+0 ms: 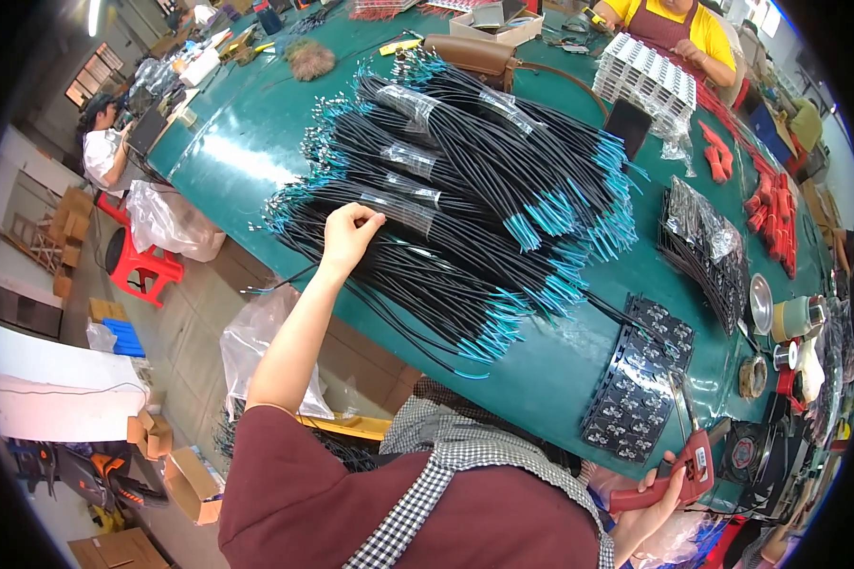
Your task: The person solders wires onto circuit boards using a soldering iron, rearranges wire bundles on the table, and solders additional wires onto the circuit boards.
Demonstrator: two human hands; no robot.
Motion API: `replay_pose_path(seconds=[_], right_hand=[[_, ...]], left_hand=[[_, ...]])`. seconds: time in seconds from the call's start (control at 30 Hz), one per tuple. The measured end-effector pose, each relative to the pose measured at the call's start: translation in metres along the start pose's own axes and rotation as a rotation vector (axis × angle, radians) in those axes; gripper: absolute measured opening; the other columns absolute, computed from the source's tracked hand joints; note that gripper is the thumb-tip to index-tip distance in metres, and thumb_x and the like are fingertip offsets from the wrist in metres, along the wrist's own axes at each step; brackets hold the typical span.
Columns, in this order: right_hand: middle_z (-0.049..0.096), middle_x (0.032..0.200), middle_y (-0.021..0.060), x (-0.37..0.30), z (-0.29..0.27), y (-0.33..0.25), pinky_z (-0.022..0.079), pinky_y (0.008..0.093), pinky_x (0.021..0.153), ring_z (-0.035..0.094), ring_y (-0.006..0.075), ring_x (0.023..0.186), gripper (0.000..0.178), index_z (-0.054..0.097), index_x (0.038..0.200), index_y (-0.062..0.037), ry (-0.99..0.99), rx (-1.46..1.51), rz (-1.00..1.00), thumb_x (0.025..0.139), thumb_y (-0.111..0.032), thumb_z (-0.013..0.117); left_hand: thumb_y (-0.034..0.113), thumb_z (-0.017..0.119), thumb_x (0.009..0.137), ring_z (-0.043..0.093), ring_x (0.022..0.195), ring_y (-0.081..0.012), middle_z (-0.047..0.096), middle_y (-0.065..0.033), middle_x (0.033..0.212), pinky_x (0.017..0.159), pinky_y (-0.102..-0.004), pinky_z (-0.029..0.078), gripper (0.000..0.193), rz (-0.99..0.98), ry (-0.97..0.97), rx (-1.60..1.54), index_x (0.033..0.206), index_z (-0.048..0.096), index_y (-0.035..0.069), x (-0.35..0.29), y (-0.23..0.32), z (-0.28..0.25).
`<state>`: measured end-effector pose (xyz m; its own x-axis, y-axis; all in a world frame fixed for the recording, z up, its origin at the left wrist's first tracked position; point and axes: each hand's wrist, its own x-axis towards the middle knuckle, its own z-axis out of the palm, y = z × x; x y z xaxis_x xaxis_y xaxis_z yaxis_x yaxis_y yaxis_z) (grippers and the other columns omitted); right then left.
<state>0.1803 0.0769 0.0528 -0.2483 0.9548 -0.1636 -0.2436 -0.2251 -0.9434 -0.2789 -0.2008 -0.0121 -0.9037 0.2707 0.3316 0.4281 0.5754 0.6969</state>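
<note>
A green table (536,394) is largely taken up by a heap of black cables (474,142) with teal ends, laid slantwise across its middle, several bundles bound in clear wrap (399,211). Near the table's edge, below and to the right of the heap, a black panel (636,379) of small parts is laid flat. The left hand (349,239) is held over the near side of the heap, thumb and forefinger pressed together (whether a cable is pinched there cannot be told). By the right hand (657,512) a red tool (698,463) is gripped, fingers curled around its handle, beside the panel's near end.
</note>
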Motion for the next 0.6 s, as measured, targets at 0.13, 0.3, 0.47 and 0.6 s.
replay_pose_path(seconds=[0.13, 0.3, 0.47, 0.6], right_hand=[[0.058, 0.100, 0.0095, -0.002, -0.001, 0.001, 0.036, 0.0172, 0.043, 0.046, 0.0062, 0.055, 0.043, 0.037, 0.125, 0.0002, 0.004, 0.007, -0.006, 0.091, -0.022, 0.050], [0.058, 0.100, 0.0095, -0.005, -0.004, -0.001, 0.037, 0.0171, 0.043, 0.046, 0.0064, 0.054, 0.043, 0.037, 0.125, 0.0001, 0.012, 0.025, -0.018, 0.090, -0.021, 0.051], [0.058, 0.100, 0.0098, -0.005, 0.000, -0.004, 0.037, 0.0173, 0.043, 0.047, 0.0069, 0.055, 0.041, 0.039, 0.123, 0.0002, 0.027, 0.055, -0.008, 0.090, -0.021, 0.051], [0.057, 0.099, 0.0100, -0.006, 0.005, -0.005, 0.037, 0.0175, 0.043, 0.047, 0.0071, 0.054, 0.041, 0.039, 0.123, 0.0002, 0.042, 0.050, -0.014, 0.090, -0.021, 0.051]], left_hand=[[0.011, 0.066, 0.073, 0.055, 0.057, -0.0144, 0.061, -0.0089, 0.064, 0.055, -0.0261, 0.042, 0.012, -0.074, -0.045, -0.128, 0.072, 0.065, -0.001, -0.001, -0.002, -0.001], [0.028, 0.066, 0.073, 0.053, 0.082, -0.0241, 0.061, -0.0049, 0.074, 0.081, -0.0372, 0.038, 0.026, 0.074, -0.001, 0.219, 0.069, 0.066, 0.002, -0.008, 0.017, -0.004], [0.040, 0.068, 0.071, 0.053, 0.087, -0.0236, 0.063, -0.0054, 0.078, 0.084, -0.0389, 0.034, 0.036, 0.103, 0.057, 0.529, 0.070, 0.068, 0.004, -0.013, 0.033, 0.005], [0.036, 0.068, 0.072, 0.055, 0.084, -0.0231, 0.064, -0.0058, 0.073, 0.085, -0.0396, 0.033, 0.030, -0.074, 0.045, 0.285, 0.071, 0.069, 0.006, -0.002, 0.004, 0.008]])
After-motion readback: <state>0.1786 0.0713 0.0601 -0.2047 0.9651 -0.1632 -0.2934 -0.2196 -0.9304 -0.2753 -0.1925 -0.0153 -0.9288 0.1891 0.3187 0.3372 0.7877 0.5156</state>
